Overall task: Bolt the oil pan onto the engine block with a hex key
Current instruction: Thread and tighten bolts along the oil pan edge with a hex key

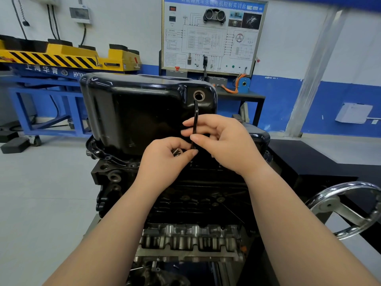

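A glossy black oil pan point(132, 112) sits upside-up on top of the dark engine block point(198, 195), its flange point(103, 155) lying along the block's upper edge. My right hand point(224, 143) pinches a black hex key point(195, 118) that stands almost upright in front of the pan's near side, below the drain hole point(199, 95). My left hand point(165, 157) is curled around a few small silver bolts point(176, 152), with its thumb and forefinger reaching toward the key's lower end. The key's tip is hidden behind my fingers.
A chrome handwheel point(348, 209) of the engine stand juts out at the right. A yellow and black lift platform point(61, 56) on a blue frame stands at the back left. A wiring training board point(212, 34) is mounted behind the pan. A black bench point(305, 157) lies to the right.
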`<state>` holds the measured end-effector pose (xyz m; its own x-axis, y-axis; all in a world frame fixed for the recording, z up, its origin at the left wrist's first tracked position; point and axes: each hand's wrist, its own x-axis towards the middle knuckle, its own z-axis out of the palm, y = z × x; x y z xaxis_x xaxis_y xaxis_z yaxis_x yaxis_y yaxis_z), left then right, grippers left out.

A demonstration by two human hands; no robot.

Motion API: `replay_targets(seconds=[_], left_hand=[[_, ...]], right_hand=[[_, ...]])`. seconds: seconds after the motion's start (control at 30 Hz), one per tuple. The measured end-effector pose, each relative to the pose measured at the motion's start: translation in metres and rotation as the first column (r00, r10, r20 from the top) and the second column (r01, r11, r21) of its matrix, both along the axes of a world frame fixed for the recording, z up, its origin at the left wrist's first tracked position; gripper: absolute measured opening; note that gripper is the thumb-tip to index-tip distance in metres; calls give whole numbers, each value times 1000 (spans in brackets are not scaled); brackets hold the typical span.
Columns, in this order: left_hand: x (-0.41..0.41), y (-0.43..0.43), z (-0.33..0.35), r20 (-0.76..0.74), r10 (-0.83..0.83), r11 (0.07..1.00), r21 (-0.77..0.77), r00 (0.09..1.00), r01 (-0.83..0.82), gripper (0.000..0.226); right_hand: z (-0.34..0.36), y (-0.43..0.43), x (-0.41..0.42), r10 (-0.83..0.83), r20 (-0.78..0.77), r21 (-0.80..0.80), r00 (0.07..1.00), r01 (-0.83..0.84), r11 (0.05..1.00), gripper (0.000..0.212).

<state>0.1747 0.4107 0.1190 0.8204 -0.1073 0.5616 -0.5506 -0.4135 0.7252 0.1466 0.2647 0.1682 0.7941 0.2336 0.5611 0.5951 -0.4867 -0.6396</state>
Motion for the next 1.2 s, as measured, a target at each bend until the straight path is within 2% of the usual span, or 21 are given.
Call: replay_targets(seconds=[0.2, 0.33, 0.5, 0.67, 0.93, 1.2], left_hand=[[0, 0, 0, 4, 6, 1000, 14, 1000, -6, 5], [0, 0, -1, 11, 11, 1000, 13, 1000, -11, 6], [-1, 0, -1, 29, 9, 1000, -2, 1000, -9, 9], [0, 0, -1, 16, 12, 1000, -2, 1000, -12, 5], [0, 0, -1, 42, 7, 1000, 12, 999, -8, 5], [1, 0, -1, 23, 3, 1000, -8, 1000, -2, 4]], right_hand=[[-3, 2, 5, -85, 13, 63, 996, 84, 994, 12], [-6, 4, 7, -134, 41, 72, 990, 130, 989, 14], [-5, 2, 4, -83, 45, 19, 996, 82, 996, 12], [-2, -2, 2, 13, -37, 61, 999, -11, 998, 22], [-5, 3, 6, -79, 10, 110, 997, 78, 991, 12], [-6, 0, 5, -78, 29, 16, 997, 78, 997, 15]])
